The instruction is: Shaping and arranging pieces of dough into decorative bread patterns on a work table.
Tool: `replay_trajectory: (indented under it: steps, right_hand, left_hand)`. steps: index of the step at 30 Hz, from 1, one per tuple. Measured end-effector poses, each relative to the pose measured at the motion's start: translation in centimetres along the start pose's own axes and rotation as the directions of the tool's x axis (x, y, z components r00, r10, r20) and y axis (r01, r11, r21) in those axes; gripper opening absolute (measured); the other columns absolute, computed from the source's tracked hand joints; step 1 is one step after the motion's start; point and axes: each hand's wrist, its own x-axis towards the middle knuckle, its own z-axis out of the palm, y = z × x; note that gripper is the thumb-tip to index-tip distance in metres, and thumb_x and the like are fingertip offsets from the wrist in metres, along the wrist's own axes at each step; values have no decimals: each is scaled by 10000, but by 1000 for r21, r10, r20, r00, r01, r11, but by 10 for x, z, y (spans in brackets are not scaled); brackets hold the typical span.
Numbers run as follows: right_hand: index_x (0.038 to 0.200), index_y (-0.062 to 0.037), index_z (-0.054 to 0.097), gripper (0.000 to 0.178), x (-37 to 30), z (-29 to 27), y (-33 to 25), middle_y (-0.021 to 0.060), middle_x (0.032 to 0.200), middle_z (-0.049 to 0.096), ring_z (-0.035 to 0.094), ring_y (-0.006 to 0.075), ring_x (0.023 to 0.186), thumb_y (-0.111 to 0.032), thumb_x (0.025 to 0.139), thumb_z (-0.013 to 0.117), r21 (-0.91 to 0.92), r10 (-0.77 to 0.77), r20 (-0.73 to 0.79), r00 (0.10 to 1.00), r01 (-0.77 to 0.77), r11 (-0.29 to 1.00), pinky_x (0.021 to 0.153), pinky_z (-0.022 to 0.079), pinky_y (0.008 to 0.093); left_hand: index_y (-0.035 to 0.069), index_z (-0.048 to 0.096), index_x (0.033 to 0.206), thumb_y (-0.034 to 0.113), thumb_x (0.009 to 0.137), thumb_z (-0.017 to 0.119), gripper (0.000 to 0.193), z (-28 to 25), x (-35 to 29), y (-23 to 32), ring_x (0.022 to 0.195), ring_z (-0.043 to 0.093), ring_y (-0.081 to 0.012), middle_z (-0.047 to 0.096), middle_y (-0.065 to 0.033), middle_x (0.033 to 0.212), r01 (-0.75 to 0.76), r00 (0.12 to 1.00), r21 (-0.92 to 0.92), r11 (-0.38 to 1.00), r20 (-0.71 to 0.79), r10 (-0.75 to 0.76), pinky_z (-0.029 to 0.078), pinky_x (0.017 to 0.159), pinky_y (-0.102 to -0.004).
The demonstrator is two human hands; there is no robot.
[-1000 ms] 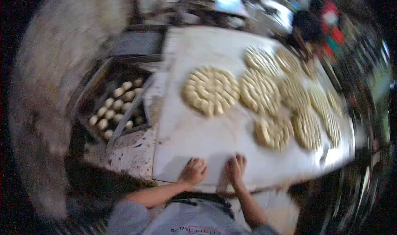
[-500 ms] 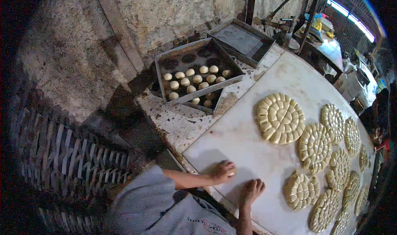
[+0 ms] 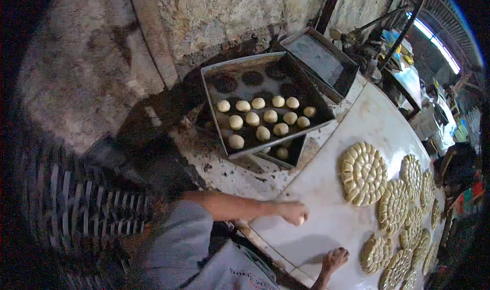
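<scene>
My left hand is closed round a small pale dough ball; only a bit of the ball shows at the fingertips. It is above the near left part of the white tabletop, just short of a dark metal tray. In that tray, dough balls sit apart from one another. Lower right, my right hand rests at the table with its fingers curled in. Whatever may be under those fingers is hidden. Nearest to it lies a scored round of dough.
Several more scored dough rounds cover the table's right side. Under the tray sits another tray with dough balls; a third tray stands behind. A rough wall rises at the back, and slatted wood is at the left.
The view has shifted, so the table and trays appear lower and further right. My left hand has moved away from my right hand toward the tray, still holding the dough ball.
</scene>
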Motion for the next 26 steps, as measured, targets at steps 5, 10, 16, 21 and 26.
replay_trajectory:
  steps: [5,10,16,21,26]
  right_hand:
    - [1065,23,502,375,-15,-30,-29,109,822,550,529,218,741,-131,733,589,520,385,410,827,-559,646,650,462,319]
    - [1270,42,365,497,120,-79,-229,128,1131,527,541,221,945,-138,843,547,774,-193,628,754,-631,52,850,445,348]
    - [1186,28,475,339,295,-131,-444,142,1097,559,536,207,994,-161,905,474,756,-100,-379,920,370,540,877,426,291]
    - [1134,32,494,359,357,10,-420,155,1022,567,539,251,949,-212,872,521,890,-261,-453,852,450,-76,826,432,316]
    - [1155,-17,496,477,235,20,-317,211,1111,526,434,350,1110,-284,778,617,272,1,-511,859,161,949,935,348,403]
  left_hand:
    - [23,579,890,90,679,593,222,-224,-143,5,698,595,-274,595,-151,733,-302,489,88,949,-841,233,476,616,-382]
    - [79,596,1024,138,719,651,316,-336,-182,-114,934,581,-338,623,-165,958,500,534,395,771,-841,85,455,822,-372]
    - [-1,462,1222,331,877,487,480,-253,-290,-42,1204,407,-302,444,-173,1284,-803,421,-214,556,-865,275,309,1002,-458]
    - [45,571,1005,375,910,413,379,-121,-223,-20,1067,515,-316,564,-206,1091,-832,493,-545,-103,-811,314,334,967,-471]
    - [26,550,1066,300,889,511,329,-53,-216,-5,1210,397,-270,463,-177,1260,-258,910,-925,280,-136,392,244,1035,-438]
